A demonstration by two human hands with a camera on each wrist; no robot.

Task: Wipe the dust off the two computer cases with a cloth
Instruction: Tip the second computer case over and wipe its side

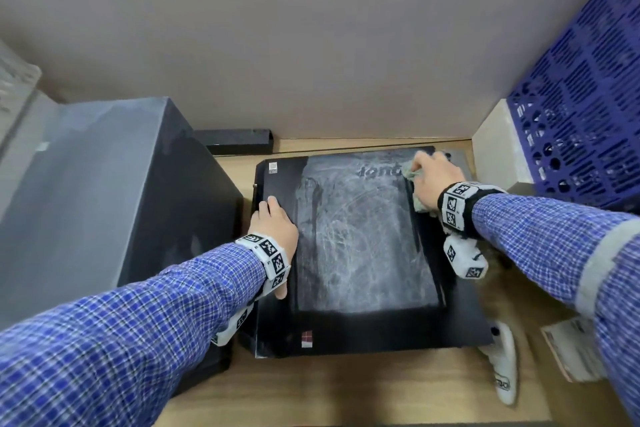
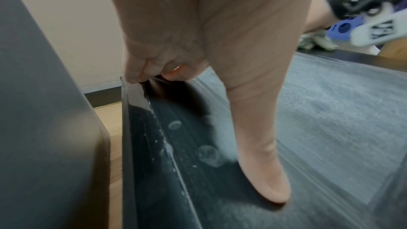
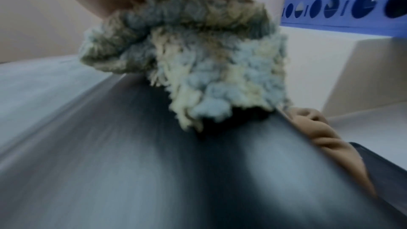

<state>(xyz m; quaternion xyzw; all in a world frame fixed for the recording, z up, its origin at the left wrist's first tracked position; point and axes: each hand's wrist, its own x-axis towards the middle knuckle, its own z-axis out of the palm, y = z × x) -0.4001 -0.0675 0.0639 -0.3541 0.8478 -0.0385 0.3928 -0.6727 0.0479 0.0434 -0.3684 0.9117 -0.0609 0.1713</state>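
A black computer case (image 1: 360, 253) lies flat on the wooden floor, its top panel grey with dust. My left hand (image 1: 273, 218) holds its left edge. In the left wrist view the fingers (image 2: 136, 69) curl over that edge and the thumb (image 2: 259, 163) lies along the dusty top (image 2: 330, 119). My right hand (image 1: 429, 180) grips a fluffy grey-green cloth (image 1: 410, 173) at the case's far right corner. The bunched cloth (image 3: 198, 50) rests on the panel (image 3: 154, 171). A second, taller black case (image 1: 104, 201) stands just to the left (image 2: 44, 128).
A blue perforated crate (image 1: 581, 97) sits on a white box (image 1: 495, 149) at the right. A low black bar (image 1: 235, 140) lies against the back wall (image 1: 277, 45). Near the front right are a white object (image 1: 504, 367) and a paper (image 1: 568, 354).
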